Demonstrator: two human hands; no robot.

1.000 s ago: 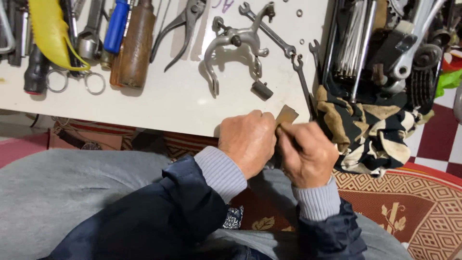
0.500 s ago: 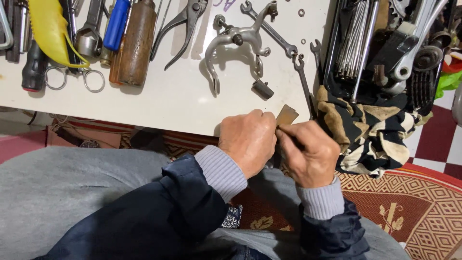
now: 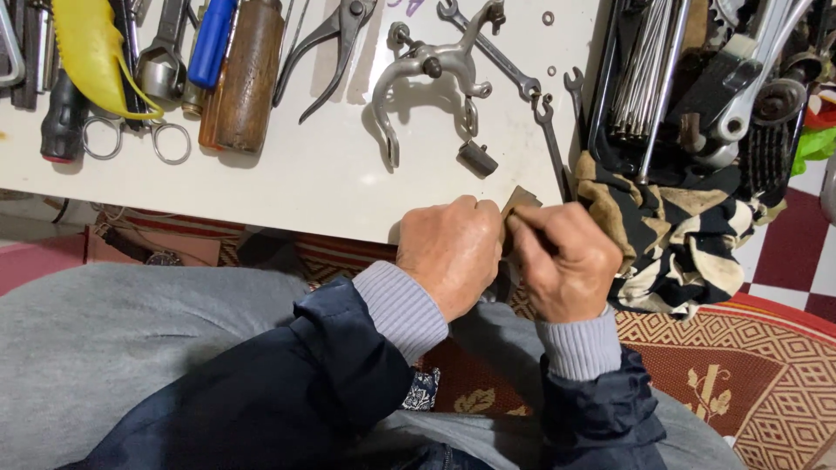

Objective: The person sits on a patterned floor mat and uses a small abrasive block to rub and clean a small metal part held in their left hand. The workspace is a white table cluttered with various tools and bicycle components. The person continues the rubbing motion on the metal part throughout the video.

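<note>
Brown pad (image 3: 520,202) pinched between left hand (image 3: 453,252) and right hand (image 3: 566,261), both clenched; best rubbed evenly, close to table (image 3: 305,183).

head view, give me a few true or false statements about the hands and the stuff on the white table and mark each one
1. Both hands, the left hand and the right hand, are closed around a small brown piece at the table edge. True.
2. The silver brake caliper is in the left hand. False: it lies untouched on the white table.
3. The scissors lie at the table's left, beside a yellow object. True.
4. The patterned cloth is under the left forearm. False: it sits to the right of the right hand.
5. A spanner lies just beyond the hands. True.
</note>
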